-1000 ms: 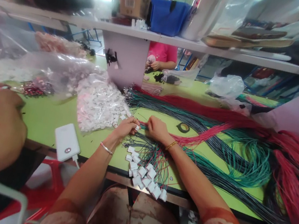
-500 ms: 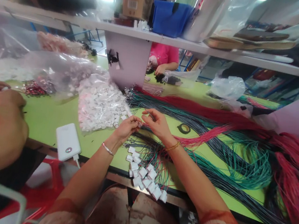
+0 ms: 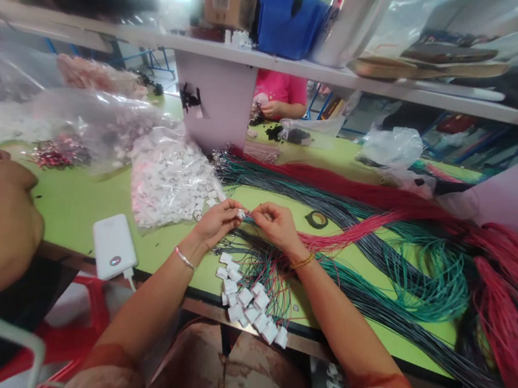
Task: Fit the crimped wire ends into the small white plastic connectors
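Pinched in the fingers of my left hand (image 3: 221,219) is a small white connector (image 3: 240,215). Just to its right, my right hand (image 3: 278,224) is closed with its fingertips on a thin wire (image 3: 249,214) that meets the connector. Below my hands, a pile of white connectors (image 3: 245,298) with thin coloured wires lies at the table's front edge. Red wires (image 3: 345,237) run from beside my right hand to the right. A clear bag of white connectors (image 3: 167,179) rests left of my left hand.
A white power bank (image 3: 113,246) with a cable lies at the front left. Black tape (image 3: 316,219) sits among wire bundles (image 3: 424,269). A co-worker's arm (image 3: 10,213) is at the left. A shelf (image 3: 165,40) crosses above the green table (image 3: 75,204).
My right hand's fingers have closed together on the wire at the connector. The view has shifted slightly, and the co-worker's hands at the left have moved a little apart.
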`<state>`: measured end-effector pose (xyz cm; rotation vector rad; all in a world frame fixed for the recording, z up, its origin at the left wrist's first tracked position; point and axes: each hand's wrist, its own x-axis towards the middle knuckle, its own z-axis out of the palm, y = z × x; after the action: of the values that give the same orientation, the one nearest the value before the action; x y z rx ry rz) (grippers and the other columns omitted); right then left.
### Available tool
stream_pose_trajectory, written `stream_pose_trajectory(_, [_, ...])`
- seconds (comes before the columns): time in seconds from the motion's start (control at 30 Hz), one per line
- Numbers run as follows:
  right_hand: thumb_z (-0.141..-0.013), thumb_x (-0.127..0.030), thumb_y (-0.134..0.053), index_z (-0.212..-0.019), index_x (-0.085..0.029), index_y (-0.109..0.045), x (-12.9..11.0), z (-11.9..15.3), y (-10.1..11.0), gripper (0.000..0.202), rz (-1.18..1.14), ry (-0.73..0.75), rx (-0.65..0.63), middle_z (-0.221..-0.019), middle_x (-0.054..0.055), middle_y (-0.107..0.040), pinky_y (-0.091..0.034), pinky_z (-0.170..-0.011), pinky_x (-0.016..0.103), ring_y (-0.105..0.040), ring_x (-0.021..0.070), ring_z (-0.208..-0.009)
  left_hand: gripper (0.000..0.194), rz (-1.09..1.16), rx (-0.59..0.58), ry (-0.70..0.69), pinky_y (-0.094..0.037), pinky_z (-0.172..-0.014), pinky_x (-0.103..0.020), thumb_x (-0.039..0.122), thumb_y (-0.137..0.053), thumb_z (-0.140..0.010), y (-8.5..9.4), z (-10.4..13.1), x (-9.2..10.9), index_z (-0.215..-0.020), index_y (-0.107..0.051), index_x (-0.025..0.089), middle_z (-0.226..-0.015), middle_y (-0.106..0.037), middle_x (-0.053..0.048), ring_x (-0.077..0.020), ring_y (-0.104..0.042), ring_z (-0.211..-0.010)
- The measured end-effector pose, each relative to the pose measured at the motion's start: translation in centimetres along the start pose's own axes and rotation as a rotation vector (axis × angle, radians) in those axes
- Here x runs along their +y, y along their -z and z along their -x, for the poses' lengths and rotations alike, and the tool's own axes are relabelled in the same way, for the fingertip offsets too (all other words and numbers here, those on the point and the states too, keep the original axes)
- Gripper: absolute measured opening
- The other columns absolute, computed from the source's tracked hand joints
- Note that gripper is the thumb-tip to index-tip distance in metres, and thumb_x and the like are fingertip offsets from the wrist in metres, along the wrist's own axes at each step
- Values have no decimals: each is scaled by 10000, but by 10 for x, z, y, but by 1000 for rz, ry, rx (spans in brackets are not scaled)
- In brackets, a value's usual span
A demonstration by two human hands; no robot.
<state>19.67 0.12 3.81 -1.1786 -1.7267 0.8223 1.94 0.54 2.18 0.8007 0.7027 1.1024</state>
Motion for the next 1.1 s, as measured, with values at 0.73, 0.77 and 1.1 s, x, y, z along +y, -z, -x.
stream_pose_trajectory(0.73, [-714,-358,-566,-613,-152,-575,10,2,-12,230,2,-73,-1,-572,-27,-529,-345,-528,209,-421,85,-538,223,-49,0,-36,-443,-651,-211,219,-753,-677,-3,1,-1,-800,-590,131,-851,-660,-41,-79,-554,-675])
stream_pose_trajectory(0.77, [-721,-366,-568,-627,-151,-583,10,2,-14,235,-2,-59,6,-583,-25,-537,-346,-534,211,-423,86,-542,238,-64,9,-41,-441,-646,-209,223,-763,-667,-3,1,-1,-803,-591,131,-833,-659,-35,-75,-550,-663])
stream_pose_trajectory(1.1, [-802,-316,-500,-670,-163,-569,6,3,-19,214,153,80,-35,-618,-9,-559,-329,-567,226,-434,104,-572,296,-84,80,-46,-450,-616,-201,254,-805,-608,-3,1,-2,-790,-608,131,-755,-660,-15,-72,-556,-626])
